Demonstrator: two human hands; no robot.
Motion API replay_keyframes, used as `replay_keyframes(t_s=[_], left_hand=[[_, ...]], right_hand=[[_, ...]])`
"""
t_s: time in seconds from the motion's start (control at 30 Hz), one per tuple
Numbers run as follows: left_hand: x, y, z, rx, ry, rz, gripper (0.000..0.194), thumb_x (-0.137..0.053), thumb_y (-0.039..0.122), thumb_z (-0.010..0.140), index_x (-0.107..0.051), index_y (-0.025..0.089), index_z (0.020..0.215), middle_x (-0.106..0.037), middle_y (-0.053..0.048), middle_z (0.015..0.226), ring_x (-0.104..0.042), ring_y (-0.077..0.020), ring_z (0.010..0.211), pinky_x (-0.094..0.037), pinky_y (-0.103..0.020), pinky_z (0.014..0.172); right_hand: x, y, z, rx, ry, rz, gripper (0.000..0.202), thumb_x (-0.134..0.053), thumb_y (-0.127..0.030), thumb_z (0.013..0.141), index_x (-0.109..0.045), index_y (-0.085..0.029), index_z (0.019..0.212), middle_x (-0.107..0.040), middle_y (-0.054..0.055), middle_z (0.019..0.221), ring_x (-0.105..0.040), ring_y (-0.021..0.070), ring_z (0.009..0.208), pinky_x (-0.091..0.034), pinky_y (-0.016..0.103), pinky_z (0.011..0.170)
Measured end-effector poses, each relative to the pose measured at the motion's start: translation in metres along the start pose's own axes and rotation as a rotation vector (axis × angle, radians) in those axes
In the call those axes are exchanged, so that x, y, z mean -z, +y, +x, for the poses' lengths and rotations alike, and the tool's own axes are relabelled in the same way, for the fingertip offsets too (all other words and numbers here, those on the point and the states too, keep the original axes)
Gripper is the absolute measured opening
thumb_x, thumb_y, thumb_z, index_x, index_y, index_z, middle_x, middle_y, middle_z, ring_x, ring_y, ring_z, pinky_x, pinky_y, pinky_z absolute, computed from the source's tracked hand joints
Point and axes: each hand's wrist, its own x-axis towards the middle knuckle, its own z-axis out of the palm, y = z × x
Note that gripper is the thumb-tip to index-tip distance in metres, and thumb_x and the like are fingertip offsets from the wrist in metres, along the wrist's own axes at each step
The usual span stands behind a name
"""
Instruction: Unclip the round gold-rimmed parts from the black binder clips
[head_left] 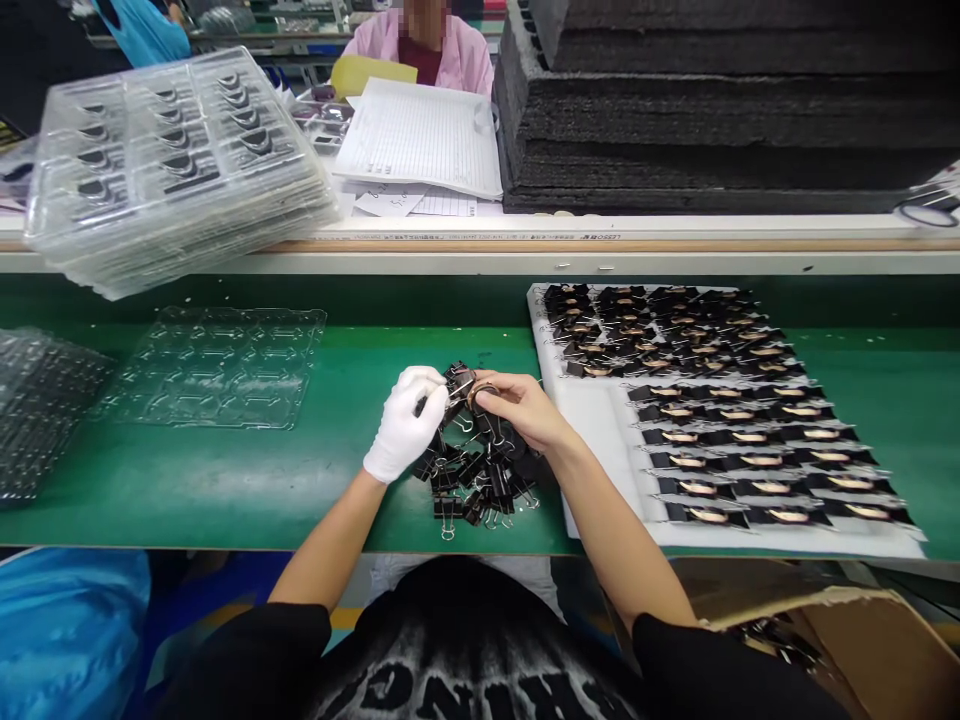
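Over a loose pile of black binder clips (pixel 487 485), both hands meet. My left hand (pixel 405 425), in a white glove, is closed on a black binder clip (pixel 460 380) with silver wire handles. My bare right hand (pixel 525 408) pinches a small dark curved piece (pixel 484 392) against that clip; its fingers hide part of it. To the right, a white foam tray (pixel 600 430) carries rows of binder clips (pixel 694 460) clamped on pale curved pieces, their wire handles sticking out sideways.
A clear plastic tray (pixel 225 370) lies on the green table (pixel 247 490), with stacked clear trays (pixel 45 410) farther left. More stacked trays (pixel 180 170), papers (pixel 424 135) and black foam sheets (pixel 675 150) occupy the shelf. Beyond sits a person (pixel 469 60). Below right is a cardboard box (pixel 877 650).
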Motion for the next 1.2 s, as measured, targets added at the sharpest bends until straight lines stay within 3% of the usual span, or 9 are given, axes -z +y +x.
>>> replay_keyframes(t_s=[0.17,0.3,0.4,0.57,0.73,0.9,1.0,1.07,1.2], left_hand=[[-0.005,-0.003,0.0,0.087,-0.082,-0.037,0.031,-0.049,0.036,0.104,-0.061,0.021,0.08,-0.07,-0.008,0.113,-0.065,-0.0188,0.115,-0.051,-0.035,0.106],[-0.007,-0.002,-0.001,0.265,-0.123,-0.141,0.029,-0.047,0.044,0.105,-0.064,0.022,0.111,-0.068,-0.008,0.131,-0.066,-0.018,0.12,-0.051,-0.035,0.109],[-0.007,0.002,-0.001,0.276,-0.163,-0.143,0.036,-0.042,0.045,0.106,-0.061,0.022,0.127,-0.07,-0.009,0.129,-0.068,-0.0177,0.116,-0.054,-0.033,0.103],[-0.005,0.004,-0.002,0.299,-0.214,0.074,0.03,-0.059,0.049,0.095,-0.065,0.022,0.109,-0.074,-0.004,0.096,-0.068,-0.0169,0.084,-0.054,-0.029,0.078],[-0.004,0.01,-0.003,0.327,-0.238,0.112,0.03,-0.065,0.05,0.09,-0.062,0.022,0.079,-0.064,0.002,0.069,-0.056,-0.0137,0.064,-0.045,-0.026,0.064],[0.003,0.012,0.0,0.4,-0.18,-0.006,0.036,-0.065,0.056,0.091,-0.064,0.021,0.083,-0.066,0.002,0.072,-0.057,-0.0131,0.066,-0.047,-0.026,0.066],[0.008,0.01,0.001,0.43,-0.169,-0.092,0.039,-0.064,0.06,0.092,-0.067,0.021,0.089,-0.07,0.0,0.076,-0.063,-0.0135,0.066,-0.051,-0.027,0.068],[0.009,0.008,0.001,0.432,-0.175,-0.108,0.038,-0.064,0.059,0.093,-0.068,0.02,0.091,-0.072,0.0,0.077,-0.066,-0.0137,0.065,-0.052,-0.027,0.068],[0.006,0.005,0.001,0.416,-0.203,-0.092,0.036,-0.065,0.056,0.093,-0.069,0.021,0.092,-0.072,0.0,0.075,-0.066,-0.0136,0.064,-0.052,-0.026,0.067]], right_hand=[[0.0,0.003,0.002,-0.021,0.058,-0.033,0.032,-0.089,-0.053,0.073,-0.085,-0.023,0.085,-0.077,0.006,0.095,-0.067,0.0218,0.092,-0.054,0.037,0.088],[0.004,-0.002,0.001,-0.016,0.046,-0.029,0.031,-0.088,-0.052,0.075,-0.085,-0.023,0.085,-0.078,0.007,0.099,-0.069,0.0227,0.096,-0.053,0.038,0.092],[0.005,-0.003,0.0,-0.023,0.044,-0.024,0.031,-0.088,-0.053,0.075,-0.085,-0.024,0.087,-0.079,0.006,0.098,-0.07,0.0232,0.096,-0.053,0.039,0.093],[0.004,0.001,0.002,-0.015,0.029,-0.047,0.032,-0.089,-0.053,0.073,-0.084,-0.023,0.083,-0.077,0.005,0.092,-0.069,0.0215,0.088,-0.054,0.037,0.087],[0.005,0.001,0.001,0.017,-0.055,-0.044,0.031,-0.085,-0.054,0.079,-0.083,-0.024,0.084,-0.078,0.007,0.094,-0.072,0.0248,0.098,-0.055,0.041,0.095],[0.009,-0.005,0.0,0.021,0.021,0.002,0.035,-0.082,-0.058,0.083,-0.077,-0.024,0.09,-0.074,0.009,0.131,-0.068,0.0269,0.124,-0.053,0.042,0.105],[0.015,-0.008,0.001,-0.046,0.192,0.13,0.045,-0.081,-0.065,0.08,-0.066,-0.025,0.095,-0.079,0.006,0.111,-0.075,0.0206,0.09,-0.058,0.035,0.079],[0.021,-0.008,0.002,-0.067,0.266,0.122,0.049,-0.082,-0.066,0.078,-0.059,-0.026,0.094,-0.075,0.0,0.087,-0.07,0.0162,0.069,-0.052,0.029,0.062],[0.036,-0.009,0.0,-0.04,0.23,-0.13,0.04,-0.087,-0.049,0.076,-0.063,-0.023,0.093,-0.07,-0.001,0.081,-0.063,0.0151,0.07,-0.046,0.029,0.064]])
